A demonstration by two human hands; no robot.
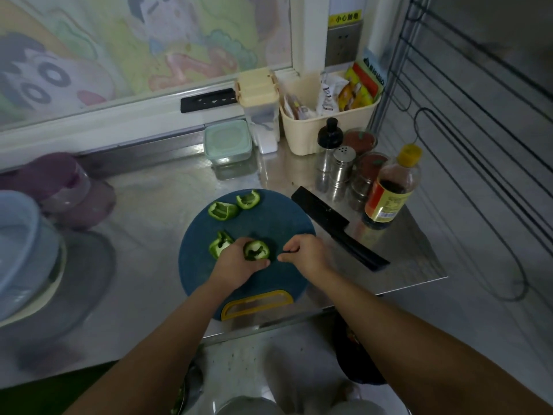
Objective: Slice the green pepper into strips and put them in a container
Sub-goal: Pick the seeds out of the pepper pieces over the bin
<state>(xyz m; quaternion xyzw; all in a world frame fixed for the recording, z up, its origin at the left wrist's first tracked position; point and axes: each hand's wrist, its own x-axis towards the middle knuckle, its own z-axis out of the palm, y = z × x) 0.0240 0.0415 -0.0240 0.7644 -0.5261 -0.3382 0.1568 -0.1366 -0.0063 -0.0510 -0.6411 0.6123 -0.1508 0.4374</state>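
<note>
The left hand (239,262) is gripping a pepper chunk (256,250) on the blue board (269,223). The right hand (305,254) is pinching something tiny, maybe a stem. Three other chunks (223,210) are lying nearby. No strips yet, and the knife (335,226) is lying on the desk (143,205).

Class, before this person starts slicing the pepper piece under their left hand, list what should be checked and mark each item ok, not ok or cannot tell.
1. Pepper piece steadied by left hand on the cutting board: ok.
2. Knife in hand: not ok; it lies on the counter beside the board.
3. Right hand empty: cannot tell; something small and dark sits at its fingers.
4. Other pepper pieces away from the cutting spot: ok.
5. Container open: not ok; lid on.
</note>
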